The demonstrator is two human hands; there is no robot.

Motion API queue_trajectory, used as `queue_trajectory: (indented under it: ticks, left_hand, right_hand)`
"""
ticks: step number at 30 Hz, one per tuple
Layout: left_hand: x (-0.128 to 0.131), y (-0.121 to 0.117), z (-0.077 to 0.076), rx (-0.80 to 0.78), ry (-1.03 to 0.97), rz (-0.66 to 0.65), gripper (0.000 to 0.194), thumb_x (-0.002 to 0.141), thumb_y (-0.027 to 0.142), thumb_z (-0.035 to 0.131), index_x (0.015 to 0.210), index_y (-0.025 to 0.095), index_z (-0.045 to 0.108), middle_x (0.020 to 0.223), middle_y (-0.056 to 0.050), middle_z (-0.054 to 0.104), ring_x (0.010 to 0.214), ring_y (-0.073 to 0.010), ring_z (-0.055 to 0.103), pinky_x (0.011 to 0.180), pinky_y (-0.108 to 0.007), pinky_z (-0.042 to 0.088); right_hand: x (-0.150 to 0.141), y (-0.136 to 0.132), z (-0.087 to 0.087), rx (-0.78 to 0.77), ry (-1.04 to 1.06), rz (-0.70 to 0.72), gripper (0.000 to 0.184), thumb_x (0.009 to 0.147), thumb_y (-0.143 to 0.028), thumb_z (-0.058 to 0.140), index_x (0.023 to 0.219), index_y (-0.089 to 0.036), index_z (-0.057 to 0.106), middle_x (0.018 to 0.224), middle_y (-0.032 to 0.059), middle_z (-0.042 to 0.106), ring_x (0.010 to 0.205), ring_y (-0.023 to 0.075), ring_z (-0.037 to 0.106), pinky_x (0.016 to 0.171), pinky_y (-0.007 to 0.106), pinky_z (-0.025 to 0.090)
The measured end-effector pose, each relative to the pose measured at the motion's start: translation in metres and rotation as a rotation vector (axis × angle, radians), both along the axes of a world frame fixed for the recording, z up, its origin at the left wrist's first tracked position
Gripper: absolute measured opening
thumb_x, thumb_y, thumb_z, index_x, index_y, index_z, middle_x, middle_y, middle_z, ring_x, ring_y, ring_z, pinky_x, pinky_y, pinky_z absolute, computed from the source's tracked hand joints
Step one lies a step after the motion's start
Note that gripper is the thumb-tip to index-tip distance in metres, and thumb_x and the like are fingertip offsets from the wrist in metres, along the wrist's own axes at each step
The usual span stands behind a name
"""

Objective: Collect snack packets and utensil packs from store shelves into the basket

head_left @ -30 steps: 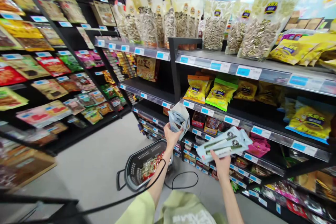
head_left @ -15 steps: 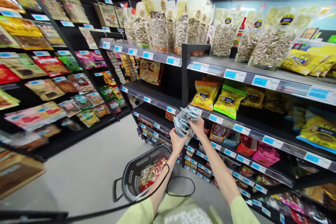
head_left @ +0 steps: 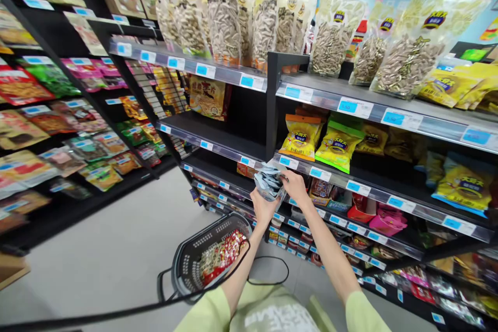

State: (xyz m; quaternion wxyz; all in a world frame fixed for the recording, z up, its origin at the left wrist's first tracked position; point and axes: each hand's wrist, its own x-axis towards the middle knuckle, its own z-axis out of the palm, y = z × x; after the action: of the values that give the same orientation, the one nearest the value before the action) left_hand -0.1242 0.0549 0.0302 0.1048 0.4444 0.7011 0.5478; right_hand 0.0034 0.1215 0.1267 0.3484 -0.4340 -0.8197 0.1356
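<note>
Both my hands are in front of the shelf, around a pale blue box of small packets (head_left: 268, 182). My left hand (head_left: 264, 205) grips it from below and the left. The fingers of my right hand (head_left: 292, 185) are closed at the box's upper right edge, touching the packets; whether one is pinched between them is hard to see. Just beyond, a yellow snack bag with an orange top (head_left: 299, 137) and a yellow bag with a green top (head_left: 338, 146) stand on the middle shelf.
Below left, a dark grey shopping basket (head_left: 187, 264) with red and gold packets rests on the floor. A black cable (head_left: 128, 317) crosses in front of me. Clear bags of sunflower seeds (head_left: 223, 26) line the top shelf. Another snack rack (head_left: 97, 114) rises at the left.
The view has turned slightly right and down. My right hand has shifted a little toward the box's right edge, while my left hand keeps its hold.
</note>
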Motion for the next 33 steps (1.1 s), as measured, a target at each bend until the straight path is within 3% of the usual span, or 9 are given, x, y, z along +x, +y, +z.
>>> queue_trajectory:
  ticks: [3,6,10,14,20,25,30,33]
  left_hand:
    - [0.002,0.002,0.008,-0.019,-0.02,-0.01,0.086,0.062,0.033,0.09,0.133,0.021,0.042,0.127,-0.012,0.049,0.129,-0.0346,0.05,0.105,-0.049,0.047]
    - [0.007,0.008,0.019,-0.018,-0.042,-0.018,0.086,0.063,0.036,0.09,0.133,0.02,0.043,0.128,-0.013,0.051,0.129,-0.0345,0.051,0.103,-0.046,0.048]
    - [0.012,0.015,0.029,-0.06,-0.065,0.0,0.087,0.063,0.045,0.089,0.133,0.02,0.045,0.132,-0.015,0.05,0.127,-0.0357,0.054,0.096,-0.044,0.05]
    - [0.01,0.015,0.031,-0.087,-0.009,0.002,0.09,0.064,0.05,0.088,0.136,0.019,0.045,0.132,-0.017,0.051,0.123,-0.0378,0.058,0.09,-0.044,0.051]
    - [0.01,0.012,0.025,-0.081,0.099,-0.038,0.089,0.068,0.053,0.085,0.139,0.017,0.045,0.129,-0.017,0.052,0.117,-0.0388,0.061,0.087,-0.045,0.054]
    - [0.013,0.022,0.019,-0.037,0.043,-0.037,0.09,0.066,0.048,0.086,0.138,0.018,0.042,0.129,-0.017,0.05,0.121,-0.0387,0.059,0.094,-0.047,0.053]
    - [0.012,0.036,0.021,-0.032,0.006,-0.022,0.09,0.063,0.044,0.089,0.136,0.019,0.042,0.13,-0.016,0.049,0.124,-0.0371,0.058,0.099,-0.049,0.051]
    - [0.016,0.037,0.022,-0.042,0.03,-0.007,0.09,0.064,0.048,0.088,0.135,0.017,0.042,0.131,-0.018,0.049,0.126,-0.0386,0.056,0.098,-0.05,0.051]
  right_hand:
    - [0.008,0.01,-0.002,-0.05,-0.088,-0.067,0.024,0.099,-0.02,0.054,0.106,-0.021,0.077,0.108,0.0057,0.079,0.102,0.0215,0.072,0.097,0.03,0.052]
    - [0.015,0.016,0.0,-0.088,-0.168,-0.121,0.027,0.101,-0.022,0.051,0.102,-0.021,0.077,0.107,0.0065,0.079,0.103,0.0215,0.072,0.096,0.028,0.05]
    - [0.01,0.021,-0.004,-0.159,-0.273,-0.228,0.026,0.097,-0.018,0.052,0.099,-0.017,0.078,0.102,0.0136,0.078,0.103,0.0275,0.072,0.094,0.033,0.05]
    - [0.002,0.028,-0.013,-0.218,-0.315,-0.314,0.029,0.093,-0.013,0.053,0.111,-0.014,0.076,0.105,0.019,0.077,0.105,0.0319,0.072,0.094,0.039,0.051]
    - [0.015,0.027,-0.015,-0.226,-0.242,-0.277,0.035,0.087,-0.011,0.06,0.117,-0.02,0.074,0.116,0.012,0.077,0.113,0.0279,0.07,0.099,0.034,0.052]
    - [0.025,0.017,-0.016,-0.152,-0.147,-0.196,0.055,0.09,-0.007,0.05,0.143,-0.021,0.057,0.143,0.0063,0.065,0.133,0.0205,0.059,0.111,0.028,0.046]
    - [0.024,0.017,-0.038,-0.184,-0.131,-0.295,0.056,0.094,-0.008,0.042,0.149,-0.01,0.045,0.143,0.0176,0.062,0.132,0.0239,0.06,0.112,0.035,0.047]
    - [0.023,0.017,-0.057,-0.243,-0.175,-0.307,0.057,0.092,-0.004,0.04,0.148,-0.011,0.045,0.134,0.0145,0.069,0.117,0.0193,0.069,0.101,0.029,0.054]
